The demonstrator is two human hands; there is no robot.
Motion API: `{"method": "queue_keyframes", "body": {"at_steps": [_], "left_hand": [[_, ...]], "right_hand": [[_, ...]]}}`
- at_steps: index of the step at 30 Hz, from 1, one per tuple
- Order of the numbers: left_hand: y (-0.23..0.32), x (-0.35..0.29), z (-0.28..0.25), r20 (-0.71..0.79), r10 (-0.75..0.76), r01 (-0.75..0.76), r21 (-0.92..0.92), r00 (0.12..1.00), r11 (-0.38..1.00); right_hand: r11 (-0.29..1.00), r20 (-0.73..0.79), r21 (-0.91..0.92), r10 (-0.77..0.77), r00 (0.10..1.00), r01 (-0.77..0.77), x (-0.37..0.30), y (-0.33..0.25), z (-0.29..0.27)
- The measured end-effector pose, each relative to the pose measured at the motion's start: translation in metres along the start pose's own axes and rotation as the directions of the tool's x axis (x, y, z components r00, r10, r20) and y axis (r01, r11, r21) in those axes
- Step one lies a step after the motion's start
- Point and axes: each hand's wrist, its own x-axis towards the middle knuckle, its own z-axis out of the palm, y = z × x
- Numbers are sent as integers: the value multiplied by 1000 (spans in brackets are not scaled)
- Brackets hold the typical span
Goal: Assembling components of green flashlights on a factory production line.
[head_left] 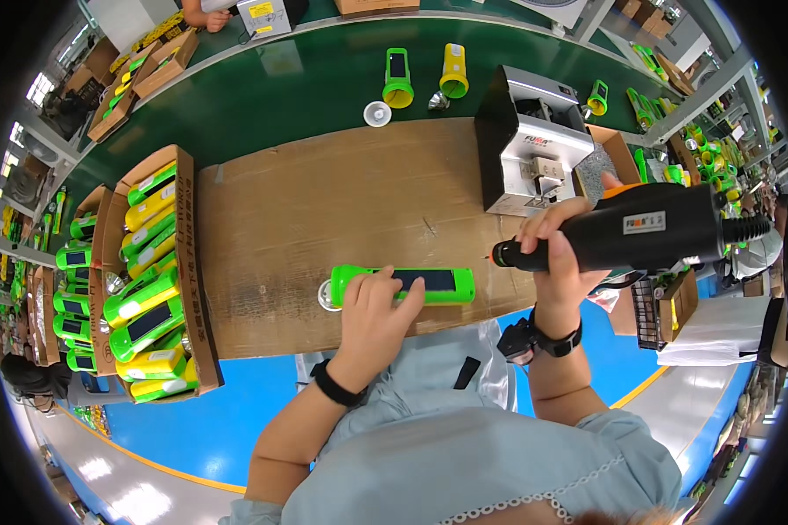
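A green flashlight (pixel 460 284) with a dark solar panel lies flat on the cardboard sheet in front of me. My left hand (pixel 378 308) holds its left part down, the fingers laid over the body and thumb side near the panel. A clear round lens or reflector piece (pixel 326 296) shows at the flashlight's left end, partly hidden. My right hand (pixel 559 254) is wrapped round the front of a black electric screwdriver (pixel 626 229). Its tip points left, a little to the right of the flashlight and apart from it.
A carton (pixel 186 262) of green and yellow flashlights stands at the left. A silver-black screw feeder machine (pixel 534 140) is at the right. Beyond the cardboard (pixel 324 192) stand a green housing (pixel 397 79), a yellow housing (pixel 453 70) and a white reflector cup (pixel 377 114). Another person's hand (pixel 214 19) is at far left.
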Motion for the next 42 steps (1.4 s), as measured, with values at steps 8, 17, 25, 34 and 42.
{"method": "queue_keyframes", "body": {"at_steps": [8, 17, 25, 34, 42], "left_hand": [[22, 10, 41, 98, -148, 142, 66, 984, 988], [28, 1, 42, 141, -117, 106, 82, 983, 991], [27, 0, 43, 116, -115, 107, 73, 987, 992], [25, 1, 43, 104, -107, 98, 88, 989, 991], [11, 27, 29, 210, -124, 135, -42, 970, 990]], "right_hand": [[979, 15, -201, 24, 1000, -20, -14, -6, -16], [998, 50, -26, 63, 997, -62, -33, -5, -23], [995, 51, -57, 82, 995, -79, -36, -6, -18], [999, 58, -15, 40, 998, -39, -38, 3, -22], [991, -51, 55, -117, 992, 120, -26, 0, -11]]}}
